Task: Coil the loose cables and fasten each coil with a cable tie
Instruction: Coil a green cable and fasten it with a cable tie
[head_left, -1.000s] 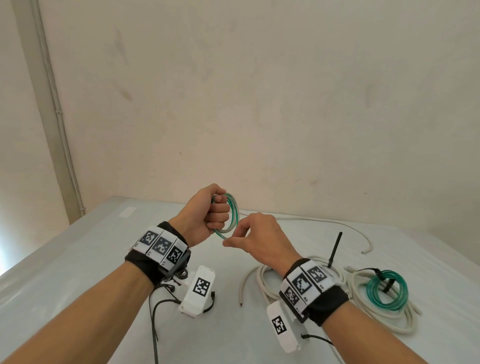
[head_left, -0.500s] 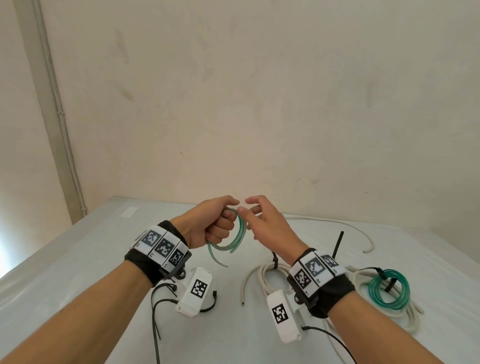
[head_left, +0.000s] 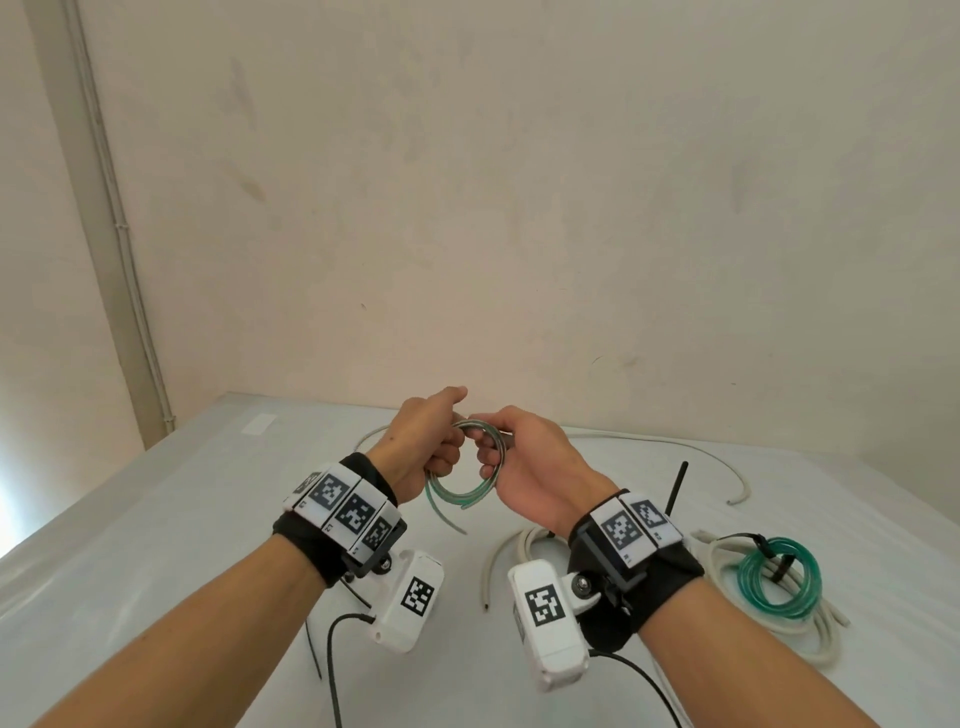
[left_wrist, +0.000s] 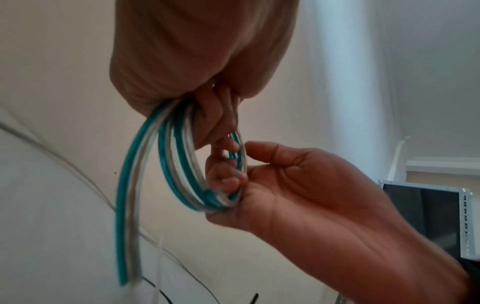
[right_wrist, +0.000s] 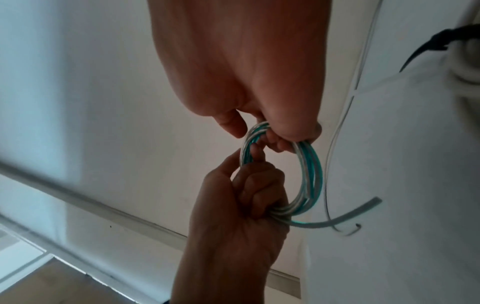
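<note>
Hands meet above the counter (head_left: 171, 519), both on one small coil of green-and-clear cable (head_left: 457, 493); left hand (head_left: 423, 447) has its fingers curled round the coil's left side, grip pressed tight on the bundled turns; right hand (head_left: 530, 475) pinches the coil's right side between thumb and curled fingers. Head view shows the coil held in the air, clear of the counter, with a loose tail (head_left: 447, 519) hanging below it; that view alone shows the rest of the counter: a second green coil (head_left: 779, 579) lying to the right on top of a white cable coil (head_left: 810, 636), black ties on them, and a loose white cable (head_left: 675, 449) running along the far side.

Left wrist view shows what the head view hides; the right hand's palm (left_wrist: 319, 185) faces the camera, its fingertips (left_wrist: 226, 176) hooked through the loops (left_wrist: 182, 164), and the tail (left_wrist: 130, 216) drops straight down, blurred. Right wrist view shows the left hand (right_wrist: 241, 216) as a fist round several turns (right_wrist: 309, 174), the cut end (right_wrist: 369, 203) jutting sideways.
</note>
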